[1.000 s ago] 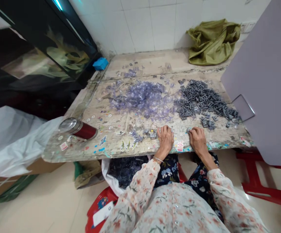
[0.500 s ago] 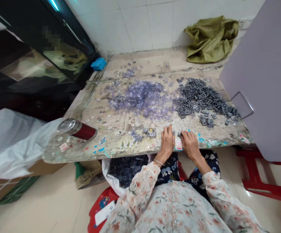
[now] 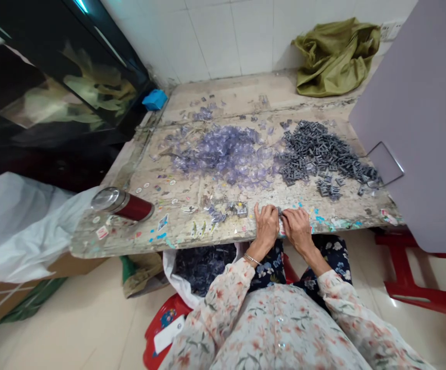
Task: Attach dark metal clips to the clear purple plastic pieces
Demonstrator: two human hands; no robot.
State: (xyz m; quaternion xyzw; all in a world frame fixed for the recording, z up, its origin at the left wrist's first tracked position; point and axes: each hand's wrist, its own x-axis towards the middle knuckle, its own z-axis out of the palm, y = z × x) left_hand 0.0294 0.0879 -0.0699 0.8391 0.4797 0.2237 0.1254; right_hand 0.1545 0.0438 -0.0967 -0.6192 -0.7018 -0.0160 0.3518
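Observation:
My left hand (image 3: 267, 226) and my right hand (image 3: 297, 228) meet at the table's front edge, fingers pinched together. A small grey plastic part (image 3: 280, 211) shows between my fingertips, mostly hidden by them. To the right, beyond my hands, lies a heap of dark grey plastic parts (image 3: 319, 149), with a smaller cluster of grey parts (image 3: 328, 188) in front of it. A pile of clear, purple-tinted plastic pieces (image 3: 225, 149) spreads over the table's middle. Just left of my left hand are a few loose clear and grey pieces (image 3: 218, 213).
A red flask (image 3: 134, 206) lies or leans at the table's left. An olive sack (image 3: 334, 61) sits at the back right, a blue box (image 3: 155, 99) at the back left. A grey panel (image 3: 411, 123) borders the right. Below the edge hangs an open white bag (image 3: 171, 272) of dark pieces.
My right hand has moved left, and the fingertips of both hands have come together around the small grey part. The piles have not visibly changed.

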